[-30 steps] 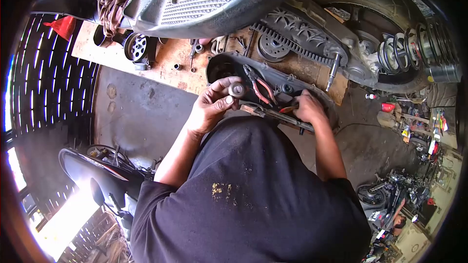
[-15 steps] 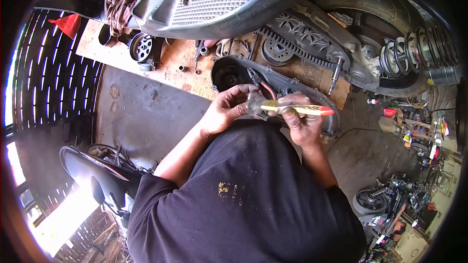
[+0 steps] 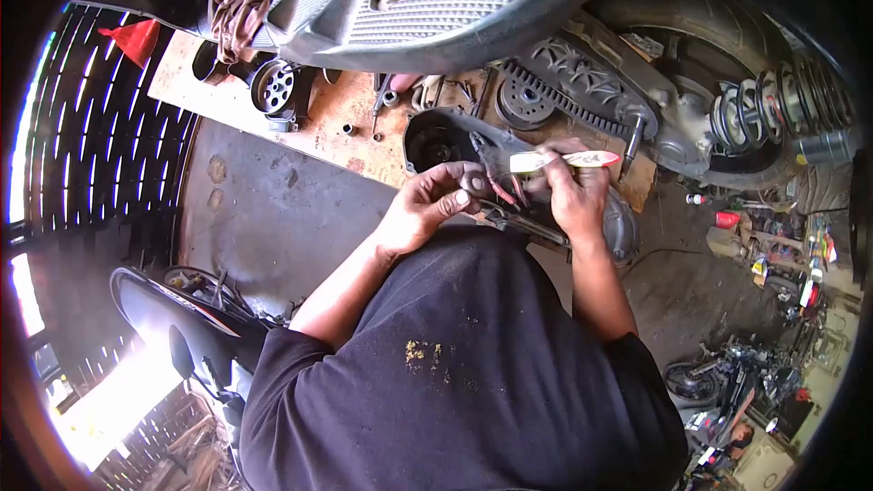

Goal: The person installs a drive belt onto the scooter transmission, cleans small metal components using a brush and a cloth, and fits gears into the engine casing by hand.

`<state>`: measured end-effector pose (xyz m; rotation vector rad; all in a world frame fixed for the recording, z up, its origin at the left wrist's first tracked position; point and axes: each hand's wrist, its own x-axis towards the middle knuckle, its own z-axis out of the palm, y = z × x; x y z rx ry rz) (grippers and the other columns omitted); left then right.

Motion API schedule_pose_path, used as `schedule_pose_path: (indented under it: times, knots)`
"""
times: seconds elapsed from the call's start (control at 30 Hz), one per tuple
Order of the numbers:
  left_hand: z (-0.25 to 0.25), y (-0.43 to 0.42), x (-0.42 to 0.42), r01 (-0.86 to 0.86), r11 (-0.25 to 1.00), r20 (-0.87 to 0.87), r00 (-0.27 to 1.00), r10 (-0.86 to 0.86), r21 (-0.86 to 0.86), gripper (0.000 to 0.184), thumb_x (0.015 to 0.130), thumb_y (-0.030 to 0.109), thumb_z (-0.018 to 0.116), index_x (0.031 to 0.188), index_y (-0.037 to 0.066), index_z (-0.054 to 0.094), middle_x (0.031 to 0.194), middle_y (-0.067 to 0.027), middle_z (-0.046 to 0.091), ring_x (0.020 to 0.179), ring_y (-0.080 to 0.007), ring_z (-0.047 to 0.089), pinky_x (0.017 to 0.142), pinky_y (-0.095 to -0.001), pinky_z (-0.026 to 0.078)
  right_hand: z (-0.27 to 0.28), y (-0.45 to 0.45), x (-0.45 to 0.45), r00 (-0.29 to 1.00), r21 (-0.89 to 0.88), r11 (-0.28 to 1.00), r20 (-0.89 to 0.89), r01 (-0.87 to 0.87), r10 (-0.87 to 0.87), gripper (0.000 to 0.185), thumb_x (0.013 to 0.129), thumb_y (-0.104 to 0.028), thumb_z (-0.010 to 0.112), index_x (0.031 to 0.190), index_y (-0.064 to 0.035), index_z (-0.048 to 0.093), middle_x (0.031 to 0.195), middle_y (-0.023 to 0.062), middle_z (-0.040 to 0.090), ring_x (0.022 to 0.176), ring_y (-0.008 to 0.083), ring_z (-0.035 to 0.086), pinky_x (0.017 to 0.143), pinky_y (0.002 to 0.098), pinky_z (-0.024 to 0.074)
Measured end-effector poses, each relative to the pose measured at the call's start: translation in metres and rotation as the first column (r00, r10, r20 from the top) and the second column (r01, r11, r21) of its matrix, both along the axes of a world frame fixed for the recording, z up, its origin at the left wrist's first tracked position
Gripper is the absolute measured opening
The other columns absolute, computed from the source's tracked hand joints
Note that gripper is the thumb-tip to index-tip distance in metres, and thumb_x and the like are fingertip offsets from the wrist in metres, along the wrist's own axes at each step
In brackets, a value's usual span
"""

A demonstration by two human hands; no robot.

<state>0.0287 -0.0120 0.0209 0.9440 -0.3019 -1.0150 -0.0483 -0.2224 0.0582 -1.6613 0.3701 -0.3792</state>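
My left hand [image 3: 426, 205] is closed, with thumb and fingers pinching a small dark round part [image 3: 476, 182] that has a hole in its middle. A slim white tool with a red tip [image 3: 596, 159] is held in my right hand [image 3: 575, 191]; its exact kind is unclear. Its blunt white end points left, above and to the right of the round part, apart from it. Beneath both hands lies a long dark engine cover [image 3: 436, 123] with a round hollow at its left end. Red-handled pliers [image 3: 498, 187] rest on the cover, partly hidden.
A wooden board [image 3: 318, 132] carries a clutch drum [image 3: 273, 86], a round plate [image 3: 525, 102], sockets and a toothed belt [image 3: 582, 98]. Above hangs a scooter footboard [image 3: 455, 9]. A shock absorber [image 3: 768, 109] and tire are at right; a motorcycle [image 3: 182, 318] stands left.
My right hand has lifted the white tool up and away from the left hand, and its blunt end now shows. The round part in my left hand has come into view.
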Motion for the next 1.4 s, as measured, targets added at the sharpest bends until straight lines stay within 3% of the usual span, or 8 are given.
schedule_pose_path:
  times: [0.03,0.17,0.3,0.33,0.47,0.63,0.87,1.4]
  knots:
    - [0.002,0.001,0.000,-0.010,1.000,0.003,1.000,0.010,-0.001,0.045,0.091,0.017,0.062,0.130,0.000,0.047,0.116,-0.0049,0.060,0.103,-0.0134,0.056,0.092,-0.0306,0.046,-0.006,-0.008,0.002,0.999,-0.225,0.973,0.028,0.047,-0.042,0.010,0.092,-0.009,0.057,0.097,-0.0003,0.060,0.075,0.0056,0.065,0.058,0.0103,0.061,0.052,0.0226,0.0480]
    - [0.000,0.004,0.000,-0.049,0.998,-0.040,0.998,0.047,-0.032,0.043,0.092,0.014,0.061,0.130,0.001,0.047,0.119,-0.0056,0.059,0.105,-0.0147,0.056,0.093,-0.0312,0.046,0.021,0.009,-0.001,0.975,0.399,0.911,0.223,-0.107,0.017,0.013,0.092,-0.008,0.055,0.098,0.0029,0.059,0.081,0.0113,0.064,0.060,0.0139,0.061,0.056,0.0264,0.0515]
    - [0.010,0.004,0.000,-0.098,0.993,-0.011,0.995,0.098,-0.068,0.044,0.090,0.009,0.063,0.130,0.001,0.047,0.119,-0.0066,0.060,0.110,-0.0155,0.056,0.096,-0.0298,0.044,-0.005,-0.006,0.001,0.991,0.223,0.965,0.017,-0.136,0.136,0.012,0.091,-0.008,0.056,0.100,0.0005,0.059,0.078,0.0099,0.064,0.061,0.0117,0.062,0.053,0.0250,0.0498]
    - [0.009,0.006,0.001,-0.088,0.994,-0.023,0.996,0.086,-0.062,0.044,0.089,0.008,0.063,0.130,0.001,0.048,0.119,-0.0067,0.060,0.109,-0.0155,0.056,0.096,-0.0299,0.044,-0.014,-0.016,0.004,0.999,-0.232,0.971,-0.012,-0.053,0.052,0.014,0.091,-0.010,0.057,0.099,0.0006,0.061,0.077,0.0090,0.064,0.058,0.0110,0.060,0.052,0.0242,0.0485]
    - [0.007,0.007,0.004,-0.088,0.995,0.030,0.996,0.087,0.037,0.044,0.087,0.008,0.066,0.127,0.000,0.050,0.117,-0.0074,0.062,0.106,-0.0156,0.058,0.093,-0.0292,0.046,0.018,0.008,0.001,0.973,0.463,0.877,0.231,-0.133,0.025,0.016,0.094,-0.011,0.053,0.100,0.0022,0.059,0.081,0.0111,0.063,0.060,0.0157,0.061,0.055,0.0251,0.0493]
    - [0.015,0.004,0.005,-0.095,0.995,0.005,0.995,0.095,-0.030,0.042,0.088,0.007,0.065,0.127,-0.001,0.050,0.114,-0.0073,0.062,0.105,-0.0151,0.059,0.094,-0.0300,0.046,-0.007,-0.018,0.007,0.989,-0.125,0.983,-0.076,-0.136,0.127,0.016,0.093,-0.013,0.055,0.098,0.0019,0.059,0.079,0.0097,0.066,0.061,0.0123,0.062,0.052,0.0236,0.0488]
    - [0.018,0.003,0.006,-0.149,0.989,0.078,0.986,0.150,-0.012,0.038,0.089,0.006,0.064,0.124,-0.001,0.051,0.113,-0.0066,0.062,0.101,-0.0122,0.058,0.092,-0.0279,0.046,0.014,0.014,0.002,0.948,0.350,0.883,0.173,-0.313,0.268,0.014,0.093,-0.010,0.048,0.098,0.0011,0.054,0.078,0.0139,0.062,0.060,0.0178,0.062,0.056,0.0297,0.0509]
    - [0.028,-0.009,-0.002,-0.608,0.734,0.920,0.388,-0.059,0.303,0.045,0.059,0.012,0.074,0.101,0.000,0.062,0.090,-0.0135,0.063,0.078,-0.0266,0.064,0.074,-0.0325,0.052,0.023,0.032,0.009,0.957,-0.318,0.930,0.158,-0.183,0.242,0.010,0.086,-0.008,0.061,0.095,-0.0043,0.059,0.082,0.0089,0.063,0.067,0.0197,0.062,0.059,0.0290,0.0500]
